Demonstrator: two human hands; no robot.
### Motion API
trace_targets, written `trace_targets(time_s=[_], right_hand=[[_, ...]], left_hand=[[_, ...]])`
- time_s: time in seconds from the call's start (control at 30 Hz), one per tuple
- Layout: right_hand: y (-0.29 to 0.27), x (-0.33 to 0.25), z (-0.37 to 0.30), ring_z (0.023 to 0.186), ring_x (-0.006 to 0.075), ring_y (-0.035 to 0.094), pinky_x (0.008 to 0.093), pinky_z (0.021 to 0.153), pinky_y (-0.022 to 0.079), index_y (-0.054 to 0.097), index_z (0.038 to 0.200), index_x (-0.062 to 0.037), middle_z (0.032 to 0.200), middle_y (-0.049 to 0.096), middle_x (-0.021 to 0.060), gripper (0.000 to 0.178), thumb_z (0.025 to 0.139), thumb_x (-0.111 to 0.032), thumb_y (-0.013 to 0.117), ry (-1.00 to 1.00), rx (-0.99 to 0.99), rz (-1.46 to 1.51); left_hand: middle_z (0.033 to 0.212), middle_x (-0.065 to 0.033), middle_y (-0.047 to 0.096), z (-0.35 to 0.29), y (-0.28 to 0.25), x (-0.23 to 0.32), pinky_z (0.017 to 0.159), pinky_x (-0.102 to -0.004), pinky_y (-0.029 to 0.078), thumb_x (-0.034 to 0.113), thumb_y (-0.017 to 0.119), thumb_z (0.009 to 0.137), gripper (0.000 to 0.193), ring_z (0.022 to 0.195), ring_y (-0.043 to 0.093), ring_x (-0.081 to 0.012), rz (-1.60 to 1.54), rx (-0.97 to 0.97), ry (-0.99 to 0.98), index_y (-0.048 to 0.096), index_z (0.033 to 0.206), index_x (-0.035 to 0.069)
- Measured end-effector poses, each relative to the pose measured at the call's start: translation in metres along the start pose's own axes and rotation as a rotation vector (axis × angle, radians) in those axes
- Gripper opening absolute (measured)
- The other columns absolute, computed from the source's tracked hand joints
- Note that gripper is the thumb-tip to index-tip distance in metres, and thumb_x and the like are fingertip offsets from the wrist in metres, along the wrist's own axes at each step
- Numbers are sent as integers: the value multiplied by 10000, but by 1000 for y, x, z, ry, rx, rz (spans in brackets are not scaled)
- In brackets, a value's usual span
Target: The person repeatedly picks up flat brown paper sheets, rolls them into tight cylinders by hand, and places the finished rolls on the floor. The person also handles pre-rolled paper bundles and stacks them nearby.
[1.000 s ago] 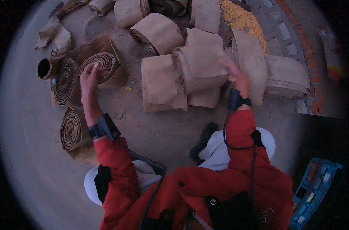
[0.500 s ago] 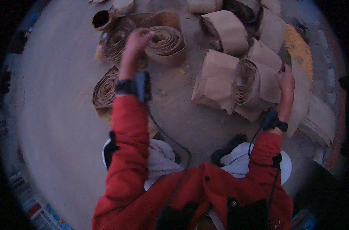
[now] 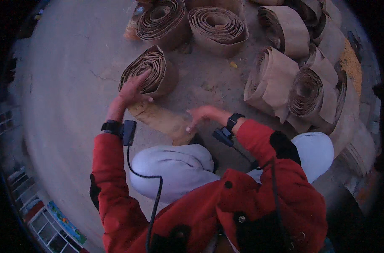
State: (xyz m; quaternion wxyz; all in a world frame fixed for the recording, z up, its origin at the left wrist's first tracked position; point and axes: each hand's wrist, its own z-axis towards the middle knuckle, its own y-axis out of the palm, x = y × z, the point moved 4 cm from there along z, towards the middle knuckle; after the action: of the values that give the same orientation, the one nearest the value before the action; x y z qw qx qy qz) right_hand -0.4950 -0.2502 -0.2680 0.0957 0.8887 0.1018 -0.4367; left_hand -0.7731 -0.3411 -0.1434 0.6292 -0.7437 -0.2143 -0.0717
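Upright on the ground stands a roll of brown, cardboard-like strip (image 3: pixel 166 76), its layers wound loosely. My left hand (image 3: pixel 133 89) rests on its near left edge, fingers stretched over the coils and thumb apart. A tan loose length of strip (image 3: pixel 156 121) runs from the roll's base toward my left knee. Beside the far end of that length is my right hand (image 3: pixel 204 114), thumb and fingers spread; whether it touches the strip I cannot tell.
Two more brown rolls, a left one (image 3: pixel 164 23) and a right one (image 3: pixel 217 29), stand beyond. Several rolls are heaped at the right, including a tilted roll (image 3: pixel 308 90) and a folded one (image 3: pixel 272 78). Yellow grains (image 3: pixel 351 65) lie at the far right.
My left hand has come back from the farther rolls to the nearer left roll. My right hand has left the right-hand heap and moved to the middle. The view has shifted too.
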Motion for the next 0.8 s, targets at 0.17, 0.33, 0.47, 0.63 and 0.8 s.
trace_targets(time_s=[0.17, 0.33, 0.47, 0.63, 0.8], right_hand=[[46, -10, 37, 1371, 393, 312, 450, 1115, 301, 44, 1513, -27, 1514, 249, 259, 1299, 622, -601, 797, -238, -64, -183], [84, -72, 32, 1410, 460, 187, 513, 1158, 176, 30, 1511, -15, 1524, 173, 307, 1278, 655, -605, 773, -166, 210, -438], [88, -109, 17, 1399, 479, 211, 537, 1145, 197, 27, 1521, -52, 1536, 112, 316, 1202, 707, -550, 758, -187, 249, -430], [89, -128, 37, 1365, 454, 310, 511, 1106, 305, 110, 1513, -43, 1516, 210, 302, 1012, 790, -365, 741, -195, 279, -683], [-17, -142, 13, 1211, 401, 484, 452, 998, 425, 369, 1424, -56, 1294, 529, 198, 795, 751, -235, 750, -350, 510, -488]], left_hand=[[1326, -126, 530, 7, 21, 16, 1010, -513, 342, 177, 746, 715, 992, 1163, 515, -368, 419, -94, -115, 187, 1527, 285], [1118, -121, 620, 10, 12, 8, 844, -522, 426, 239, 723, 738, 896, 1017, 593, -318, 420, 60, -169, 259, 1500, 327], [967, -132, 675, 15, 0, 0, 724, -522, 487, 169, 656, 708, 868, 902, 637, -363, 248, 127, -301, 301, 1482, 333], [892, -151, 685, 25, -7, 12, 698, -497, 510, 174, 678, 686, 884, 831, 655, -369, 97, 89, -295, 308, 1475, 319], [896, -163, 682, 24, -17, 5, 713, -490, 512, 195, 703, 679, 886, 838, 655, -370, 40, -35, -281, 320, 1468, 319]])
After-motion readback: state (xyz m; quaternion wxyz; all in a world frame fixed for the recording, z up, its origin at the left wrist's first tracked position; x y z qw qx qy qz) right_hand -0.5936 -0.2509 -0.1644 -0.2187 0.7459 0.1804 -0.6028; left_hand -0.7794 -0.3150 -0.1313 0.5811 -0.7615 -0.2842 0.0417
